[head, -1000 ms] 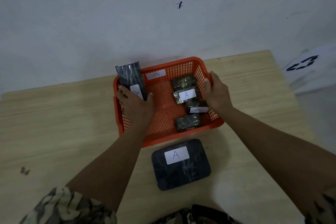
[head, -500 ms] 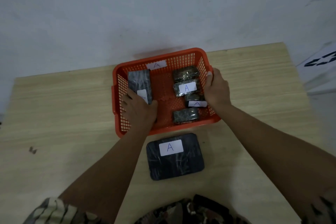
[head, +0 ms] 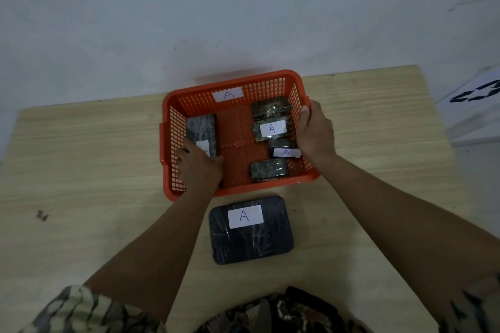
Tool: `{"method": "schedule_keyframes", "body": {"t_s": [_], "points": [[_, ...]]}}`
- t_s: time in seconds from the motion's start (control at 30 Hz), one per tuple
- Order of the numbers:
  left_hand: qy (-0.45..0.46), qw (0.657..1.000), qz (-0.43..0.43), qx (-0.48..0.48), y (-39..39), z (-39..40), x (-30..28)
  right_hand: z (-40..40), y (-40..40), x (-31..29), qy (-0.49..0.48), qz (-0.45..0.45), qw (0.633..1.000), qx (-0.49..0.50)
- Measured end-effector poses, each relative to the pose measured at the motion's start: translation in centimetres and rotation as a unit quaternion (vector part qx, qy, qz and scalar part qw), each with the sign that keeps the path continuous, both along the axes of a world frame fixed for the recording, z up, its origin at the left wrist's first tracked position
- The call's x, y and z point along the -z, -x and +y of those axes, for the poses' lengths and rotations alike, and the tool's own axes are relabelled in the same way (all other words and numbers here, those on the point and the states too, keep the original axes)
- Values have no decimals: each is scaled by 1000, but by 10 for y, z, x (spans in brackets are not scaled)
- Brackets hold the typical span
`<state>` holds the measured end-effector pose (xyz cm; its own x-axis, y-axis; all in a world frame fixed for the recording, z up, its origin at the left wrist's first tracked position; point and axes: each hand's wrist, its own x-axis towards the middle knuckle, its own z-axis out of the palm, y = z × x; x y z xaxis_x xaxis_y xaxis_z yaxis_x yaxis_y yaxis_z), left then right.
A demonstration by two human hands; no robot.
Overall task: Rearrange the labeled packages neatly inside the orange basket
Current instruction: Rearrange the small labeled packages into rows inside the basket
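Note:
An orange basket (head: 232, 81) with an "A" label on its back wall sits on the wooden table. My left hand (head: 198, 167) is inside it at the left, gripping the near end of a long dark package (head: 201, 130) that lies flat on the basket floor. My right hand (head: 315, 132) grips the basket's right rim. Along the right side lie several small wrapped packages: one at the back (head: 271, 107), a labeled one (head: 272, 129), a small labeled one (head: 284, 148) and one at the front (head: 268, 168). A large dark package (head: 251, 230) labeled "A" lies on the table in front of the basket.
The wooden table (head: 81, 170) meets a pale wall behind the basket. A white sheet with black marks (head: 476, 97) lies beyond the table's right edge. A small dark mark (head: 42, 215) is on the table at left.
The long dark package went from upright at the basket's left corner to lying flat on the basket floor, still under my left hand. My right hand stayed on the rim.

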<state>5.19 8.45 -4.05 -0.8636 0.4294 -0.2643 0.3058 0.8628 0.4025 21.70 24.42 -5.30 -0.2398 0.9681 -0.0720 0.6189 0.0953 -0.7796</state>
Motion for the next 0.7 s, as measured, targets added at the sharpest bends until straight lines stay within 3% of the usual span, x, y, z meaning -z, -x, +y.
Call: {"method": "schedule_keyframes", "body": {"t_s": [0.13, 0.23, 0.4, 0.53, 0.7], "points": [[34, 996, 62, 50, -3, 0, 4, 1, -1, 3, -5, -1, 1000, 6], [-35, 979, 114, 163, -10, 4, 5, 2, -1, 2, -12, -4, 1000, 2], [-114, 915, -42, 384, -21, 17, 4, 1, 1, 2, -5, -11, 1000, 1], [-87, 907, -145, 387, -21, 26, 11, 1, 0, 1, -4, -10, 1000, 1], [-60, 900, -178, 393, -12, 30, 18, 1, 1, 2, -8, -13, 1000, 1]]}}
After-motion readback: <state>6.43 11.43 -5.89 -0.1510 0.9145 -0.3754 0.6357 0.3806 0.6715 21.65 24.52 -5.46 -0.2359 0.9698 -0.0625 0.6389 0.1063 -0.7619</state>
